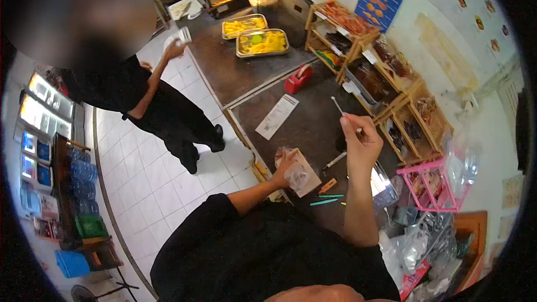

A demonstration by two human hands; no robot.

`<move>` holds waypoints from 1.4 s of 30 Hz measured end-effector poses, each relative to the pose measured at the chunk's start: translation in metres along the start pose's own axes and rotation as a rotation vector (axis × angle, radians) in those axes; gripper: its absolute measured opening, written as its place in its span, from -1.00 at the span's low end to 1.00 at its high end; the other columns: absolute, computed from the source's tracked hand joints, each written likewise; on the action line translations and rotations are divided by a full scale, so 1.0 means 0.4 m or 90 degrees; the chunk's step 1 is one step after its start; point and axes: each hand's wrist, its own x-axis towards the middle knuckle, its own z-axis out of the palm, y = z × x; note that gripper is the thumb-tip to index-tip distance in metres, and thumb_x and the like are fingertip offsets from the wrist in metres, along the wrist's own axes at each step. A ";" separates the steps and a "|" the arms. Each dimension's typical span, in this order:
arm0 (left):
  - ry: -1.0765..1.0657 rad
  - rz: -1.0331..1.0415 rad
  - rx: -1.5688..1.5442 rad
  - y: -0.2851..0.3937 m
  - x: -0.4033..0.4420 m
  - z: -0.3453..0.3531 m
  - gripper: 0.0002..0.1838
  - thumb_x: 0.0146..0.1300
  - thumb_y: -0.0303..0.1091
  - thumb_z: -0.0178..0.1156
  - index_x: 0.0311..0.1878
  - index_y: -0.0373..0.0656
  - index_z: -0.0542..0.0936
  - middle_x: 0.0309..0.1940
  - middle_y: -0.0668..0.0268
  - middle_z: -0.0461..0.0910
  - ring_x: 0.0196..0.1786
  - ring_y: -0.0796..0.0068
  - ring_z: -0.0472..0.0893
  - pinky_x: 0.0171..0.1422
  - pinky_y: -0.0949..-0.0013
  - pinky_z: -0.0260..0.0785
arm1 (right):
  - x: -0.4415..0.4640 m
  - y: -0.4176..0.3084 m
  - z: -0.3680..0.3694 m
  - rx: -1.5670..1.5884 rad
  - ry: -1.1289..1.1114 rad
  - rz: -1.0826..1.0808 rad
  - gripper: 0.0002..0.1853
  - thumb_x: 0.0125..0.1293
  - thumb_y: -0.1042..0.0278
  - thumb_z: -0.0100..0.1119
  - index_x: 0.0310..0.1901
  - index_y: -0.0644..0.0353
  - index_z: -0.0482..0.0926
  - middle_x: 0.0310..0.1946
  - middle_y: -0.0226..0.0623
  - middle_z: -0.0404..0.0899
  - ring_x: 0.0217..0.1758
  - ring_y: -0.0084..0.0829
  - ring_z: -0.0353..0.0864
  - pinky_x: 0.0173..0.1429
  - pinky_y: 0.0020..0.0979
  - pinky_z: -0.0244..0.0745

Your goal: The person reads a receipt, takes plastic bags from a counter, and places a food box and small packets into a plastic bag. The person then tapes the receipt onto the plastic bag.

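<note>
My right hand (pixel 362 140) is raised over the dark counter (pixel 251 113), thumb and fingers pinched on a thin white stick (pixel 337 105) with a small rounded end. Lower on the counter, my left hand (pixel 287 166) is closed on a crumpled clear plastic bag (pixel 297 178). The bag lies against a tan box-like piece (pixel 307 163), partly covered by it; whether my fingers also grip that piece I cannot tell. An orange-handled cutter (pixel 328 186) and teal pens (pixel 326 202) lie beside it. Farther off lies a printed paper slip (pixel 278 116).
A red tape dispenser (pixel 298 79) and two trays of yellow food (pixel 262 42) stand farther along the counter. Wooden racks (pixel 358 45) and a pink basket (pixel 430 186) line the wall side. Another person in black (pixel 162 106) stands on the tiled floor at left.
</note>
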 end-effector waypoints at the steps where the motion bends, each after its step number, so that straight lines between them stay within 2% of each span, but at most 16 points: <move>1: -0.082 0.038 0.111 -0.017 0.005 -0.006 -0.44 0.09 0.17 0.41 0.04 0.00 0.65 0.39 0.01 0.32 0.64 -0.13 0.02 0.67 -0.24 -0.54 | 0.002 0.002 0.000 -0.009 0.007 0.001 -0.87 0.27 0.56 0.42 -0.14 0.24 0.77 -0.36 -0.51 0.52 -0.31 -0.70 0.43 -0.26 -0.61 0.31; 4: -0.110 0.151 0.133 0.046 0.018 -0.043 -0.55 0.01 0.00 0.48 -0.08 0.00 0.64 0.22 0.15 0.44 0.57 -0.08 0.15 0.67 -0.22 -0.33 | -0.005 0.038 -0.007 -0.103 -0.029 -0.055 -0.85 0.26 0.56 0.41 -0.14 0.20 0.78 -0.38 -0.47 0.52 -0.37 -0.67 0.42 -0.30 -0.59 0.31; 6: -0.139 0.093 -0.048 0.018 -0.001 -0.024 -0.58 0.02 -0.12 0.44 -0.06 -0.05 0.63 0.18 0.15 0.47 0.45 -0.03 0.28 0.62 -0.19 -0.16 | -0.023 0.106 0.012 -0.219 -0.062 -0.108 -0.87 0.27 0.53 0.40 -0.15 0.19 0.77 -0.39 -0.41 0.55 -0.39 -0.62 0.44 -0.31 -0.54 0.34; 8: -0.081 0.104 -0.055 0.010 -0.008 -0.019 -0.49 -0.11 -0.15 0.48 -0.04 -0.09 0.61 0.05 0.18 0.54 0.33 -0.01 0.40 0.64 -0.15 -0.13 | -0.109 0.323 -0.009 -0.280 -0.122 -0.037 -0.83 0.33 0.30 0.39 -0.19 0.22 0.75 -0.41 -0.34 0.60 -0.43 -0.54 0.52 -0.33 -0.45 0.43; 10: -0.147 0.095 0.101 0.109 -0.001 -0.069 -0.57 0.20 -0.42 0.24 0.18 -0.15 0.54 0.21 0.09 0.44 0.36 -0.01 0.35 0.49 -0.18 0.10 | -0.244 0.449 -0.034 -0.065 -0.138 0.506 -0.84 0.37 0.29 0.33 -0.17 0.20 0.65 -0.55 -0.37 0.56 -0.56 -0.46 0.52 -0.47 -0.39 0.42; 11: -0.079 0.164 0.146 0.093 -0.011 -0.074 -0.58 0.15 -0.37 0.28 0.12 -0.09 0.57 0.19 0.16 0.48 0.36 0.04 0.38 0.54 -0.23 0.00 | -0.300 0.558 -0.072 0.143 -0.151 0.712 -0.89 0.38 0.35 0.27 -0.21 0.17 0.59 -0.52 -0.32 0.58 -0.52 -0.47 0.55 -0.52 -0.40 0.41; 14: -0.042 0.207 0.217 0.119 -0.011 -0.103 -0.59 0.10 -0.35 0.31 0.08 -0.01 0.60 0.20 0.28 0.50 0.37 0.11 0.41 0.57 -0.31 -0.08 | -0.429 0.778 -0.123 0.351 -0.097 0.996 -0.88 0.39 0.33 0.23 -0.25 0.17 0.58 -0.41 -0.33 0.58 -0.43 -0.38 0.61 -0.35 -0.32 0.66; 19: -0.094 0.206 0.316 0.153 -0.001 -0.139 -0.55 0.06 -0.39 0.33 0.08 0.06 0.58 0.18 0.32 0.51 0.38 0.16 0.42 0.53 -0.32 -0.04 | -0.424 0.677 -0.101 0.241 -0.099 1.030 -0.96 0.31 0.36 0.30 -0.28 0.06 0.62 -0.43 -0.40 0.64 -0.37 -0.40 0.63 -0.28 -0.33 0.63; 22: -0.187 0.272 0.338 0.149 0.029 -0.110 -0.59 -0.02 -0.41 0.35 -0.02 -0.08 0.57 -0.07 0.24 0.61 0.20 0.09 0.52 0.45 -0.08 0.17 | -0.410 0.741 -0.110 0.274 -0.164 1.059 -0.95 0.34 0.35 0.26 -0.28 0.07 0.61 -0.39 -0.35 0.62 -0.35 -0.34 0.62 -0.27 -0.33 0.64; 26: -0.268 0.295 0.372 0.158 0.065 -0.111 -0.61 -0.08 -0.42 0.36 -0.10 -0.14 0.58 -0.19 0.24 0.64 0.05 0.08 0.59 0.29 0.01 0.36 | -0.395 0.794 -0.145 0.152 -0.198 1.036 -0.75 0.50 0.17 0.08 -0.11 0.21 0.55 -0.30 -0.29 0.60 -0.21 -0.35 0.66 -0.22 -0.28 0.75; 27: -0.294 0.275 0.402 0.153 0.071 -0.099 -0.67 -0.03 -0.37 0.34 -0.12 -0.10 0.61 -0.18 0.22 0.65 0.00 0.11 0.63 0.10 0.05 0.47 | -0.390 0.828 -0.162 0.177 -0.238 1.062 -0.75 0.49 0.17 0.09 -0.07 0.20 0.56 -0.27 -0.27 0.61 -0.18 -0.33 0.65 -0.18 -0.26 0.76; 30: -0.268 0.216 0.461 0.144 0.065 -0.060 -0.71 0.07 -0.28 0.29 -0.10 -0.07 0.65 -0.20 0.23 0.66 -0.10 0.11 0.67 -0.02 0.07 0.51 | -0.399 0.738 -0.136 0.164 -0.261 1.072 -0.73 0.45 0.18 0.15 0.03 0.16 0.58 -0.16 -0.23 0.63 -0.08 -0.27 0.66 -0.09 -0.17 0.74; 33: -0.252 0.189 0.534 0.168 0.071 -0.051 -0.77 0.18 -0.21 0.25 -0.13 -0.04 0.71 -0.22 0.23 0.70 -0.13 0.18 0.71 -0.05 0.09 0.54 | -0.417 0.787 -0.136 0.265 -0.337 0.982 -0.70 0.48 0.28 0.01 0.08 0.22 0.61 -0.03 -0.16 0.70 0.07 -0.23 0.70 0.25 -0.07 0.59; 36: -0.239 0.106 0.523 0.234 0.084 -0.012 -0.78 0.19 -0.25 0.27 -0.13 -0.05 0.74 -0.19 0.18 0.73 -0.07 0.22 0.74 -0.06 0.14 0.60 | -0.421 0.684 -0.181 0.200 -0.400 0.865 -0.70 0.48 0.29 0.02 0.08 0.24 0.61 -0.03 -0.17 0.70 0.07 -0.27 0.70 0.23 -0.15 0.58; 38: -0.407 0.010 0.588 0.264 0.114 0.001 -0.82 0.17 -0.31 0.28 -0.18 -0.06 0.76 -0.18 0.15 0.76 -0.06 0.16 0.76 -0.08 0.12 0.63 | -0.415 0.689 -0.175 0.167 -0.404 0.887 -0.71 0.47 0.30 0.04 0.08 0.24 0.61 -0.04 -0.18 0.70 0.06 -0.29 0.70 0.20 -0.19 0.58; 42: -0.255 0.083 0.559 0.233 0.119 0.043 -0.85 0.09 -0.37 0.33 -0.26 -0.07 0.79 -0.21 0.11 0.77 -0.09 0.11 0.78 -0.12 0.11 0.65 | -0.402 0.689 -0.173 0.106 -0.406 0.908 -0.73 0.47 0.32 0.07 0.07 0.24 0.61 -0.06 -0.18 0.70 0.03 -0.34 0.70 0.13 -0.26 0.58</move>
